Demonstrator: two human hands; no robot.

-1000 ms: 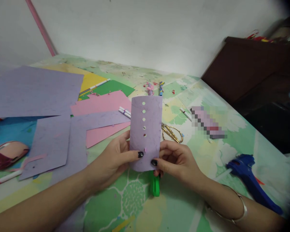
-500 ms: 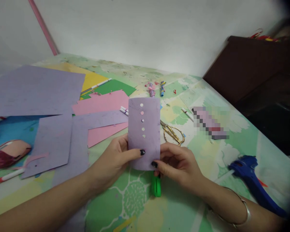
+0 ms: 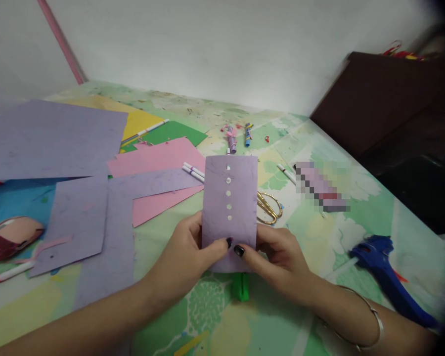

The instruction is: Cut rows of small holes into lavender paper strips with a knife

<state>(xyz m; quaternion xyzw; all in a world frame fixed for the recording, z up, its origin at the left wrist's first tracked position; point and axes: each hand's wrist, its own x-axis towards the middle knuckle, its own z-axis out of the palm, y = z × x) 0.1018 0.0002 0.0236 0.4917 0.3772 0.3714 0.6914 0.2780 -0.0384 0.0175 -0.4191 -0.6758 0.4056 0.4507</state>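
Observation:
Between my hands stands a small purple paper card (image 3: 215, 230) with a vertical row of several punched holes. My left hand (image 3: 193, 247) grips its lower left edge, thumb across the front and fingers behind. On the lower right edge my right hand (image 3: 278, 249) pinches it the same way, the two thumbtips close together. Just below the card a green object (image 3: 241, 291) pokes out; the rest of it is hidden. Gold-handled scissors (image 3: 270, 206) lie behind the card, their blades covered by it.
Purple sheets (image 3: 52, 138), pink paper (image 3: 155, 158) and green paper (image 3: 187, 132) spread over the left side. A blue glue gun (image 3: 383, 267) lies at right. White markers (image 3: 193, 171) and small rolled-paper pieces (image 3: 231, 138) sit farther back. A pouch (image 3: 17, 237) is at far left.
The card has moved slightly right and toward me, now covering more of the scissors. My left thumb has slid along with it, closer to my right thumb. Both hands keep their hold.

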